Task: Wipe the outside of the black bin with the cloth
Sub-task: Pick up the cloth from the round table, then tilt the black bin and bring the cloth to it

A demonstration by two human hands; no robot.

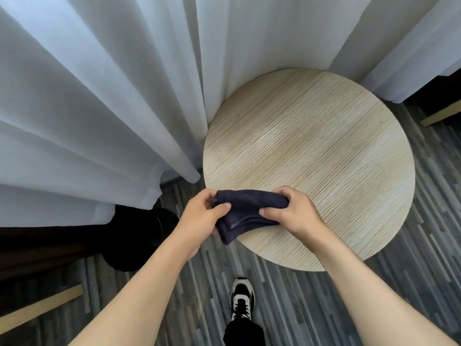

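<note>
Gripping a folded dark cloth (245, 213) from both ends, the left hand (199, 221) and right hand (296, 212) hold it over the near edge of a round wooden desk (324, 151), fingers clenched on the fabric. The black bin (139, 236) stands on the striped floor (287, 308) to the left (partly under a white curtain (99, 96)), apart from the cloth. One shoe (242, 298) shows below.

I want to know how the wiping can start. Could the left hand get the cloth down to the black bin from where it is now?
Probably yes. The left hand grips the cloth together with the right hand, and the black bin stands on the floor just left of and below it, with nothing between; only the curtain overhangs its far side.
</note>
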